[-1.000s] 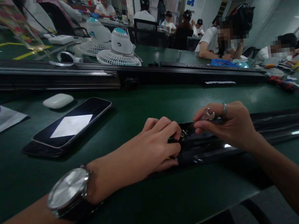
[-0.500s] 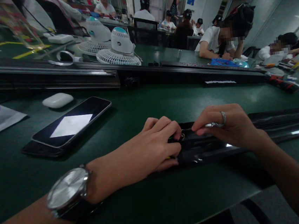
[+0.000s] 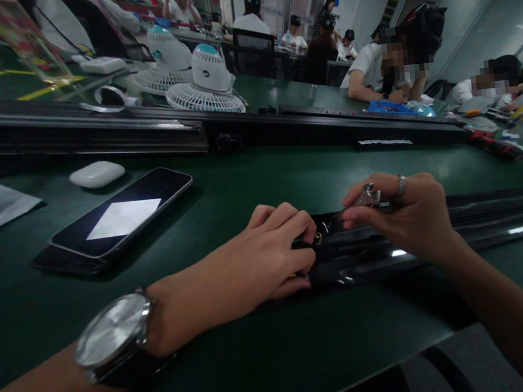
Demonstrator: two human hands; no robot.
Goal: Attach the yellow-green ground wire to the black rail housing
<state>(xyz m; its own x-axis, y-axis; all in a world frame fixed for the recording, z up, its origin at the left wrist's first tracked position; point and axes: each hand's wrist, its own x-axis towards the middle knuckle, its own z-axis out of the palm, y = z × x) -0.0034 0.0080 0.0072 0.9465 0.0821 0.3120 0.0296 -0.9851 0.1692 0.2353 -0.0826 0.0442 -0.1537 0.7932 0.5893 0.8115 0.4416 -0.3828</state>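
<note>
A long glossy black strip (image 3: pixel 364 261) lies across the green table in front of me. My left hand (image 3: pixel 274 253), with a watch on the wrist, rests on the strip's left end. Its curled fingers close round something mostly hidden; bits of yellow show beneath them, and a tiny brass-coloured ring (image 3: pixel 318 236) sits at the fingertips. Just to the right, my right hand (image 3: pixel 404 210) is raised slightly above the strip. Thumb and index finger pinch a small shiny metal tool (image 3: pixel 369 194) whose kind I cannot make out; its tip points left towards the brass ring.
A phone (image 3: pixel 124 215) lies on a dark object at the left, near a white earbud case (image 3: pixel 97 174). Black rails (image 3: pixel 329 126) run along the table's back, with white fans (image 3: pixel 207 84) behind them. Several people sit at work beyond, including a person (image 3: pixel 365 78) at the right.
My right hand has lifted slightly and moved right, away from my left fingertips, and the metal tool has turned in its pinch. My left hand stays almost still.
</note>
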